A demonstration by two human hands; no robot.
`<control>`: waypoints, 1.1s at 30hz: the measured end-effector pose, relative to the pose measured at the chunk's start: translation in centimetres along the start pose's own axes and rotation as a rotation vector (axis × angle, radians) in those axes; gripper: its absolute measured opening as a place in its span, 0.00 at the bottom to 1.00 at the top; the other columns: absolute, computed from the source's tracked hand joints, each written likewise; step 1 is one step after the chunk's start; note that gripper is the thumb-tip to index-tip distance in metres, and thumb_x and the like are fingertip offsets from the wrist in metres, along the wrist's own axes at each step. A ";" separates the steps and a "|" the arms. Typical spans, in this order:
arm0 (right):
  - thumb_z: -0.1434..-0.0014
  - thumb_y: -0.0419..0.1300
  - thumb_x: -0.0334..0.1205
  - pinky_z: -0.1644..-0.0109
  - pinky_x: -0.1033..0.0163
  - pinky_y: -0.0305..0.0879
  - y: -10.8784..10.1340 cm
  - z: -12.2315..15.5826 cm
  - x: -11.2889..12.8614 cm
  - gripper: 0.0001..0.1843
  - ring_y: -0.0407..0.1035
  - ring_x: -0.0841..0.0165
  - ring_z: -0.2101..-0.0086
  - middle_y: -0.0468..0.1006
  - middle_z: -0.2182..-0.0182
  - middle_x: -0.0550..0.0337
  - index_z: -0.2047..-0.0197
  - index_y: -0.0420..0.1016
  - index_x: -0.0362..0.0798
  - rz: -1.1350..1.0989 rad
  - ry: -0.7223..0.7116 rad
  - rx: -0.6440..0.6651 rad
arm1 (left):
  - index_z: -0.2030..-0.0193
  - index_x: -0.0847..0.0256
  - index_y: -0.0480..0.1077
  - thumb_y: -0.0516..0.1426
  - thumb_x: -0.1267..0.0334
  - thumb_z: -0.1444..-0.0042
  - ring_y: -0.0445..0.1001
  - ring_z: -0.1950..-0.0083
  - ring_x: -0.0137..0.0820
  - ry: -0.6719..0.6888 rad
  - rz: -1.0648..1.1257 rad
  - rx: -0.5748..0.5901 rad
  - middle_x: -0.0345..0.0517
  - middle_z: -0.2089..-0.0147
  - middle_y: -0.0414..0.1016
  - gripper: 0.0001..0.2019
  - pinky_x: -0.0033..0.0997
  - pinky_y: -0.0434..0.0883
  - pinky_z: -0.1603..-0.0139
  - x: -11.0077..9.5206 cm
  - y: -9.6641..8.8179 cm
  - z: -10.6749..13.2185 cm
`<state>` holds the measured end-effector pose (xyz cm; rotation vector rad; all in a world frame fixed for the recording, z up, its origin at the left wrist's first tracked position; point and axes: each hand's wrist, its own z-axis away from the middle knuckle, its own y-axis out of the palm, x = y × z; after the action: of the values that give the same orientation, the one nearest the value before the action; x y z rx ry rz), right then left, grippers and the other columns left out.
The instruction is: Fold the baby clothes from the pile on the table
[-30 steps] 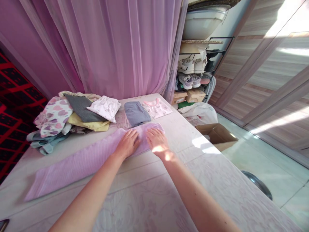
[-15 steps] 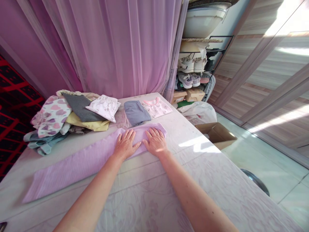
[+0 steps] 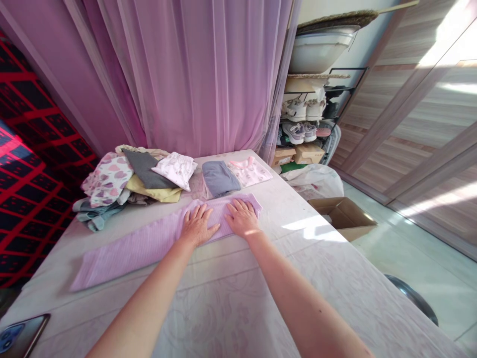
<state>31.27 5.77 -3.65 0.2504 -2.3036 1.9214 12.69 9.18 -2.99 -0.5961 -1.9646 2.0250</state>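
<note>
My left hand (image 3: 197, 226) and my right hand (image 3: 242, 218) lie flat, side by side, with fingers spread on a long folded strip of lilac ribbed fabric (image 3: 149, 248). Neither hand grips anything. The strip runs diagonally across the table, and its far end sits under my palms. Just beyond my fingertips lie a folded blue-grey garment (image 3: 219, 178) and a folded pale pink printed top (image 3: 249, 171). Further left is a pile with a heart-print garment (image 3: 108, 179), dark grey cloth (image 3: 145, 169), a white printed piece (image 3: 176, 170) and yellow cloth (image 3: 152, 194).
The pale patterned table (image 3: 316, 258) has a phone (image 3: 22, 335) at its near left corner. Behind it hangs a sheer pink curtain (image 3: 197, 74). To the right stand a shoe rack (image 3: 303, 117), a white plastic bag (image 3: 315, 181) and a cardboard box (image 3: 343, 216).
My view has swung, moving the table and clothes up and right in the frame. The phone has come into view at lower left. My hands remain flat on the lilac fabric.
</note>
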 end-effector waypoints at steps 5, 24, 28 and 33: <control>0.32 0.50 0.47 0.31 0.48 0.44 0.4 0.6 0.2 0.24 0.54 0.59 0.35 0.65 0.35 0.51 0.37 0.68 0.50 0.003 0.064 -0.008 | 0.35 0.51 0.62 0.53 0.43 0.41 0.51 0.27 0.46 -0.028 0.040 0.036 0.51 0.26 0.54 0.30 0.56 0.52 0.32 -0.1 -1.3 -0.6; 0.34 0.53 0.42 0.34 0.51 0.47 0.6 1.8 0.2 0.20 0.59 0.57 0.39 0.71 0.40 0.50 0.43 0.75 0.46 -0.020 0.175 -0.105 | 0.41 0.61 0.70 0.51 0.60 0.37 0.67 0.36 0.41 0.041 0.069 -0.231 0.52 0.37 0.72 0.19 0.46 0.61 0.34 0.7 0.8 -0.2; 0.34 0.51 0.37 0.40 0.54 0.54 -1.2 0.3 0.9 0.18 0.65 0.60 0.45 0.76 0.44 0.55 0.46 0.77 0.52 -0.051 0.050 -0.104 | 0.38 0.61 0.67 0.51 0.57 0.36 0.63 0.32 0.44 0.067 0.079 -0.199 0.53 0.34 0.68 0.22 0.51 0.59 0.33 1.1 1.3 0.2; 0.34 0.47 0.30 0.45 0.59 0.58 -2.1 -5.0 3.7 0.22 0.67 0.63 0.48 0.78 0.48 0.57 0.45 0.76 0.53 -0.008 -0.212 0.043 | 0.38 0.63 0.66 0.53 0.56 0.37 0.62 0.32 0.47 0.097 0.099 -0.212 0.56 0.34 0.68 0.23 0.54 0.58 0.32 1.2 1.9 1.0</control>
<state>28.09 10.20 0.02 0.4898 -2.3847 2.0315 11.36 8.70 -4.96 -0.8372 -2.1451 1.8157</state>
